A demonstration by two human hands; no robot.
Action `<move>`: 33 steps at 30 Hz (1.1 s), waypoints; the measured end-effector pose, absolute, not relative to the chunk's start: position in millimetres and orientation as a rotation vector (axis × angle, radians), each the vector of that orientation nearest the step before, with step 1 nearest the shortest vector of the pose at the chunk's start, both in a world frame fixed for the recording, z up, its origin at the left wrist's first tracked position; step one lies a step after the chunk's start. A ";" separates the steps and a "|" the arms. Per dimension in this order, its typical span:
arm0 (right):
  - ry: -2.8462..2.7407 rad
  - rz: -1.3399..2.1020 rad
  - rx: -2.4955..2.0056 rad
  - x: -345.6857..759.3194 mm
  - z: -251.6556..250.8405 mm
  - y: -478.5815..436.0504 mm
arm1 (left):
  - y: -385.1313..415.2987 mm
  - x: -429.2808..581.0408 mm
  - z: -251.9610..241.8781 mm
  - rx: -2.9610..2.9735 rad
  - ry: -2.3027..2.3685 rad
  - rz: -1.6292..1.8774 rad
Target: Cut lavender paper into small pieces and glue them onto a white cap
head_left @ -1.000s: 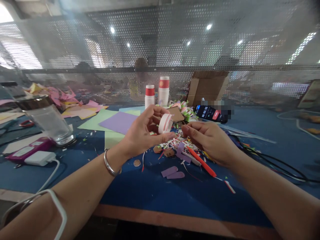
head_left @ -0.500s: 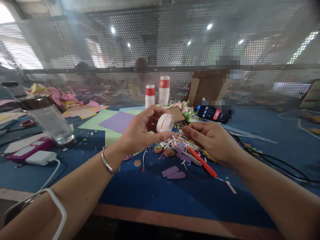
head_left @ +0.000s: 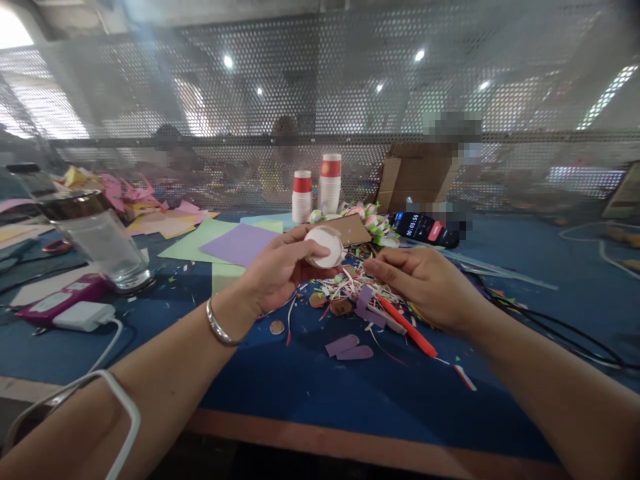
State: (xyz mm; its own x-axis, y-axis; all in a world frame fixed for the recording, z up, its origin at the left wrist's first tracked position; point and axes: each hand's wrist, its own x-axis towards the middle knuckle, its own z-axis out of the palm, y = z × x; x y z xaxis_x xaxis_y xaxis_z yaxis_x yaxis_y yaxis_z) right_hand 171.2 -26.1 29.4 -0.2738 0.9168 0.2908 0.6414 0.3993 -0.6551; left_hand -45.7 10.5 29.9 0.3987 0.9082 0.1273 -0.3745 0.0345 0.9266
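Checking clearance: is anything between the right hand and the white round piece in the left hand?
Nothing visible blocks the gap from the right hand to the white round piece in the left hand; paper scraps lie below.

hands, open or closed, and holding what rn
Left hand: closed, holding a white cup piece.
Right hand: closed in a pinch; cannot tell if it holds anything.

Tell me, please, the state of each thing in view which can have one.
Left hand, closed on white round piece
Right hand, closed, contents unclear
Phone, screen lit
Paper cups, stacked upside down
Glass jar, standing
Orange tool, lying down
Purple sheet, lying flat
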 end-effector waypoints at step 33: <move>-2.044 0.098 -1.293 169.3 26.4 -35.8 | -9.7 -28.5 19.8 1.009 0.730 1.079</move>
State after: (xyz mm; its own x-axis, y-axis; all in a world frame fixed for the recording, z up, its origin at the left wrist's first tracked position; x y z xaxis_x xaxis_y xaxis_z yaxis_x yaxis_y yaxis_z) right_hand 169.3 -35.8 26.4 -0.2518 0.8165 0.5195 0.7633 0.4976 -0.4120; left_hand -28.5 -9.7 19.8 0.3269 0.9450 -0.0094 -0.3608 0.1339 0.9230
